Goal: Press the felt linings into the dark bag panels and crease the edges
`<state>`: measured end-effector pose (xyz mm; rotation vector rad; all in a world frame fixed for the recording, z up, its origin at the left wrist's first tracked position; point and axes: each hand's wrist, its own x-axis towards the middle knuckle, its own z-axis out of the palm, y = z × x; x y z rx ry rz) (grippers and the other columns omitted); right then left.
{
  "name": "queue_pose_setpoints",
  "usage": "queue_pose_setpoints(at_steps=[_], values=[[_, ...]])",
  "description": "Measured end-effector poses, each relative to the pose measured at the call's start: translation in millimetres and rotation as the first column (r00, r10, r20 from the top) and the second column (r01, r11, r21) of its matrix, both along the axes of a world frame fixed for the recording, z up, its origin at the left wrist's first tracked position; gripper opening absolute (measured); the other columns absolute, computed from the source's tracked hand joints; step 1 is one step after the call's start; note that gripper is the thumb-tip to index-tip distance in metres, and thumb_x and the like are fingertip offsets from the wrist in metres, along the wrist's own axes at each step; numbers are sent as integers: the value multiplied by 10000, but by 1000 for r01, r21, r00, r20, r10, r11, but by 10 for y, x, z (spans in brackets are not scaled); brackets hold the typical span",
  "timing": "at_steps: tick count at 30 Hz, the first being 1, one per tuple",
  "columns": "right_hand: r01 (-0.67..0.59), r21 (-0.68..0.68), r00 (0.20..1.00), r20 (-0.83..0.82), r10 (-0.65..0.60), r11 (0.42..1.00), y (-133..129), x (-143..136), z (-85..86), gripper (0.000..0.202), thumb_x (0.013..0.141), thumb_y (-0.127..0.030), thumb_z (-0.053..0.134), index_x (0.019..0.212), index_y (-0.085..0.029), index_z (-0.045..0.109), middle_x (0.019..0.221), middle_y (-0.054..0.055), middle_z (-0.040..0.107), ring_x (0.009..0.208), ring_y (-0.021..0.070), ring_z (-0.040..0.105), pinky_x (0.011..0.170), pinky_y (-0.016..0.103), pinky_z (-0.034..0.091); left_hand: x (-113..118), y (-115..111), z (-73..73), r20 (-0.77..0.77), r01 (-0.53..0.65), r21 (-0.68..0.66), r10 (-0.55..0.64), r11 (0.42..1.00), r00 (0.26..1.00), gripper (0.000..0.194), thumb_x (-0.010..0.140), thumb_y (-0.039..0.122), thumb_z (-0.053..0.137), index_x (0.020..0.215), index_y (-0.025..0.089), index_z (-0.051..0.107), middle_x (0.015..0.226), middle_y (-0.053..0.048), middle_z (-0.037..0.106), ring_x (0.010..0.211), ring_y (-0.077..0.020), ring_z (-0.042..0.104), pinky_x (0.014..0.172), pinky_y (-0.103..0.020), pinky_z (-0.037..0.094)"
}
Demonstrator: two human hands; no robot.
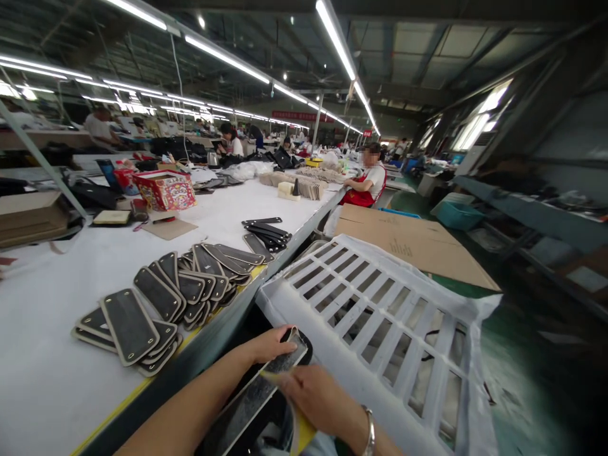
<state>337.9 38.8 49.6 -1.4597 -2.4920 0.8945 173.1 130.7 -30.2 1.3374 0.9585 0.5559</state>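
Low in the picture, my left hand (270, 344) grips the far end of a long, flat, dark grey panel (247, 411) with a light edge, its thumb lying on top. My right hand (323, 396) is closed, pinching a thin yellow sheet (304, 434) that reaches across the panel. Beneath the panel is a glossy black piece (270, 430), partly hidden by the hands and the sheet. To the left, on the white table (52, 386), lies a spread pile of dark, beige-edged panels (130, 326) with small metal eyelets.
A white slatted rack (380, 316) stands close on my right, with a flat cardboard sheet (408, 240) behind it. Narrow black strips (266, 234), a patterned red box (166, 190) and stacked beige pieces (304, 187) lie farther up the table. A co-worker (368, 180) sits beyond.
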Motion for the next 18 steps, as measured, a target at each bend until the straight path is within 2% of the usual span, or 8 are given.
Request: queue_pose_setpoints(at_steps=[1,3,4,6,9,12,15,18], values=[[144,47,990,2,-144,988,99,135,37,531,988,-472,218,800,-184,622,741,48,675,631,144,601,551,229,374,39,55,-21,18,22,-3,-22,1000,1000,623,674,310,721,1239,137,525,1048,-59,645,1003,-236,560,948,-347,395],[351,147,931,51,-362,925,309,356,9,476,999,-438,218,854,-181,591,755,59,670,673,167,621,567,252,378,49,160,-57,65,75,-25,-73,997,995,626,682,342,723,1237,142,515,1045,-61,642,982,-235,567,940,-360,398],[407,190,898,93,-429,893,413,434,-42,444,1000,-426,233,873,-180,580,761,65,671,696,185,633,574,265,381,27,203,-72,94,101,-42,-97,994,991,634,682,367,725,1236,147,509,1039,-60,641,959,-232,575,923,-363,410],[437,225,859,181,-478,871,601,517,-174,413,1000,-412,249,878,-182,569,768,76,677,732,217,653,590,287,396,-50,259,-104,152,138,-81,-125,987,980,664,675,418,732,1235,156,491,1036,-57,634,922,-224,587,886,-358,430],[379,241,862,261,-435,894,817,481,-325,442,1007,-392,223,853,-182,580,794,93,688,774,239,667,635,310,433,-185,279,-167,214,148,-149,-114,978,970,701,663,464,741,1242,174,472,1043,-55,626,882,-214,596,844,-352,444],[268,249,893,297,-337,931,978,338,-360,473,1011,-371,202,854,-175,603,833,103,693,818,244,667,678,325,461,-272,270,-242,249,119,-179,-72,977,966,653,723,536,682,1246,191,498,1112,-63,613,949,-226,581,890,-361,422],[204,205,902,341,-265,957,1126,192,-343,506,1009,-378,192,864,-171,630,848,112,698,837,247,668,701,335,477,-285,264,-302,269,62,-185,-11,981,963,619,838,662,453,1202,177,576,1136,-72,613,1055,-230,531,992,-357,349],[173,160,887,404,-225,972,1257,84,-353,526,1003,-399,212,852,-156,654,837,125,700,832,257,671,704,342,485,-243,261,-343,360,102,-308,16,946,933,768,836,753,250,1236,179,567,1007,-72,652,946,-224,565,954,-386,376]])
